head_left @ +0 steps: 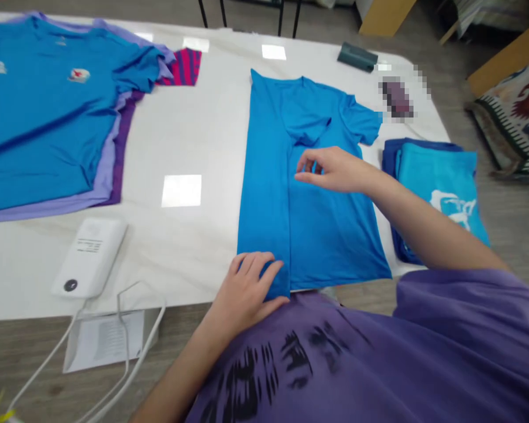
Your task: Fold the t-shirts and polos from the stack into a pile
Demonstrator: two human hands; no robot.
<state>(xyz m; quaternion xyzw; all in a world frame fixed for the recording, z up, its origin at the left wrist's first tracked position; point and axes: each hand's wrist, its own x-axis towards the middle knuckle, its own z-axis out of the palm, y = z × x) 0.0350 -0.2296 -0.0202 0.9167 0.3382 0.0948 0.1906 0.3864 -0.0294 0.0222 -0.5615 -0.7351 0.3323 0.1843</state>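
Head camera, looking forward and down over table (220,147)

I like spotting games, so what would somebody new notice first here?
Probably the bright blue shirt in the middle, its left side folded over, with the left hand on its bottom edge. Next, perhaps the pile of blue and purple shirts spread out at the left end of the white table.

A glossy white table (220,147) reflecting bright rectangles of light stands on a grey wood-look floor (194,346).

Blue T-shirt (335,229), one side folded inward, flat on white table (150,247).
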